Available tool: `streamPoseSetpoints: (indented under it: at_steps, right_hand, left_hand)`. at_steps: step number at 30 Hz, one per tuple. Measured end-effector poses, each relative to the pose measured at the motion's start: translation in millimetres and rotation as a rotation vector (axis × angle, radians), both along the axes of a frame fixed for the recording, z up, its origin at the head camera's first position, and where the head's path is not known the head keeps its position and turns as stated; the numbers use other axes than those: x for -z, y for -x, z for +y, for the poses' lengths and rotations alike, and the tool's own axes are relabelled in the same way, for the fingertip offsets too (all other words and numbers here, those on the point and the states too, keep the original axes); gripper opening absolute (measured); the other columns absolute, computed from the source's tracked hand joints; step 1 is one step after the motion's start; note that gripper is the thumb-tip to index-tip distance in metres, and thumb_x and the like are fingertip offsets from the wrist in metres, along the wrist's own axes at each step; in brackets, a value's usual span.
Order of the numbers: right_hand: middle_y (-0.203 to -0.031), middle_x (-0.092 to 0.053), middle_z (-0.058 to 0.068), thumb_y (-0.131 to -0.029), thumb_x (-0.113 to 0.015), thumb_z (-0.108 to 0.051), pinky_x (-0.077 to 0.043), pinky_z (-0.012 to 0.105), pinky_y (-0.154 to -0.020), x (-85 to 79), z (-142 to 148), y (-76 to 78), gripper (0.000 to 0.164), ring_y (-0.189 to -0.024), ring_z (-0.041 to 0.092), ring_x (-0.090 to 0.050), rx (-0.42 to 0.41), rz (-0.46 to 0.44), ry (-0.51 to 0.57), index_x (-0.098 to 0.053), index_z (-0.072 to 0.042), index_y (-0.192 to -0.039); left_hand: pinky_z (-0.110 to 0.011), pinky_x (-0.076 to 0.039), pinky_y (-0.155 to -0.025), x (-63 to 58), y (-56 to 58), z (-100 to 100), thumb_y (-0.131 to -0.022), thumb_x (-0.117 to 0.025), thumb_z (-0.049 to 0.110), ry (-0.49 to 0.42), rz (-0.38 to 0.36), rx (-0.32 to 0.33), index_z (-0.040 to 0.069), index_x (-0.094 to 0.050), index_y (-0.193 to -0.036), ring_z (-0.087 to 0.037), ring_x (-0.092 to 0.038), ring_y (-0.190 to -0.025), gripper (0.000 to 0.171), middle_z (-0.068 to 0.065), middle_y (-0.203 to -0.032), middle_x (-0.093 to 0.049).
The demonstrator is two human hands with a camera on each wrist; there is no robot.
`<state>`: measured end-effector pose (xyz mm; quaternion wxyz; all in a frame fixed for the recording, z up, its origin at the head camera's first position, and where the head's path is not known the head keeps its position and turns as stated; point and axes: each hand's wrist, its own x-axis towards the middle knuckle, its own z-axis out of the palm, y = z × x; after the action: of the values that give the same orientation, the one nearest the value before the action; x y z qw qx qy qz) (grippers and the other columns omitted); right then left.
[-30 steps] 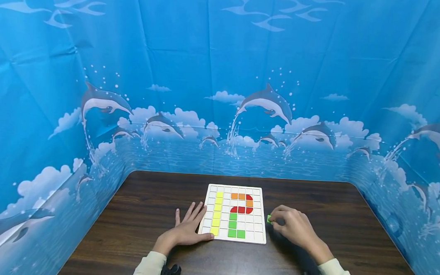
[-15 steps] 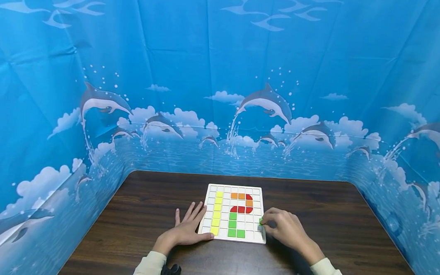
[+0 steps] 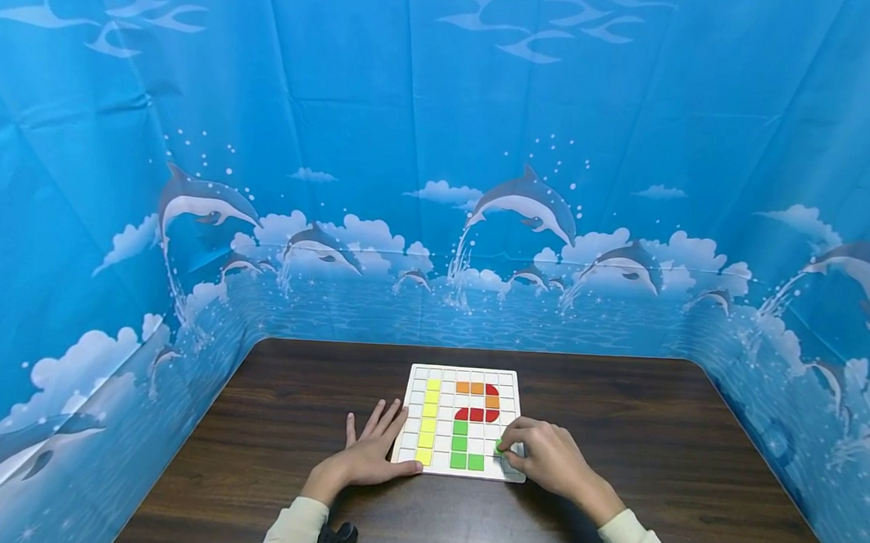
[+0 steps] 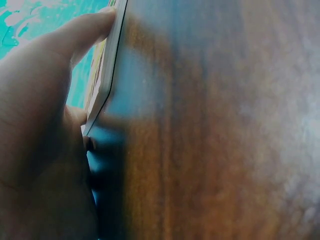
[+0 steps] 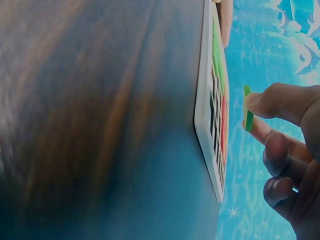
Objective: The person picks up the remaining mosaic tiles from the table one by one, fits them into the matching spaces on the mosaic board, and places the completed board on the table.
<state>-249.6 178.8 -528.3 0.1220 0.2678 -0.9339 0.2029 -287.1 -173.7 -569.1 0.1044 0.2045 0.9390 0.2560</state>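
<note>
A white grid board [image 3: 409, 397] lies on the dark wooden table, with coloured tiles set in its cells. Yellow tiles [image 3: 428, 425] form a column on the left; orange tiles [image 3: 471, 387] and red tiles [image 3: 477, 415] make a curve at the upper right; green tiles [image 3: 459, 443] run below it. My left hand [image 3: 368, 455] rests with fingers spread at the board's left edge, its thumb on the lower-left corner. Over the board's lower right, my right hand [image 3: 554, 458] pinches a green tile [image 5: 248, 109] between thumb and forefinger, held above the surface in the right wrist view.
The brown wooden table [image 3: 296, 387] extends around the board on all sides. A blue curtain [image 3: 433, 304] printed with dolphins surrounds the table at the back and sides. Dark straps with cameras [image 3: 337, 539] sit at the wrists.
My right hand has moved left with the green tile, from beside the board's right edge to over its lower right cells. The left hand and the board have stayed put.
</note>
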Motion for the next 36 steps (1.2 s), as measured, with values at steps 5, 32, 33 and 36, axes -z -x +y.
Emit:
streamPoseSetpoints:
  at_steps: [5,32,33,36]
  right_hand:
    - [-0.101,-0.078,-0.009,-0.089,-0.087,-0.017,-0.045,0.019,-0.056,1.7,-6,-1.2,0.008,-0.084,0.007,-0.072,-0.036,-0.009,-0.010,-0.085,-0.025,-0.089]
    - [-0.106,-0.074,-0.011,-0.092,-0.084,-0.013,-0.043,0.019,-0.058,0.2,-9,-3.3,0.013,-0.070,-0.004,-0.055,-0.171,-0.102,-0.091,-0.087,-0.025,-0.098]
    - [-0.106,-0.074,-0.011,-0.093,-0.084,-0.013,-0.044,0.019,-0.059,0.1,-9,-3.6,0.013,-0.072,-0.004,-0.056,-0.169,-0.107,-0.088,-0.087,-0.024,-0.099]
    - [-0.106,-0.074,-0.011,-0.093,-0.084,-0.014,-0.044,0.019,-0.060,0.9,-9,-4.2,0.012,-0.074,-0.003,-0.058,-0.161,-0.116,-0.080,-0.087,-0.023,-0.099]
  left_hand:
    - [-0.079,0.022,-0.118,-3.3,-2.3,1,-0.088,-0.062,0.083,-0.003,-0.009,-0.006,0.020,-0.017,-0.173,-0.037,0.005,-0.168,0.115,-0.008,-0.182,-0.007]
    - [-0.078,0.020,-0.120,-4.4,-0.6,3,-0.089,-0.063,0.081,0.049,-0.013,-0.028,0.020,-0.019,-0.173,-0.033,0.006,-0.169,0.112,-0.005,-0.182,-0.007]
    - [-0.078,0.020,-0.120,-7.8,-2.5,3,-0.090,-0.063,0.080,0.047,-0.018,-0.025,0.019,-0.020,-0.173,-0.034,0.006,-0.169,0.112,-0.006,-0.182,-0.008]
    - [-0.080,0.020,-0.118,-11.2,-5.1,4,-0.090,-0.063,0.079,0.022,-0.018,-0.012,0.017,-0.020,-0.173,-0.038,0.005,-0.168,0.112,-0.010,-0.181,-0.010]
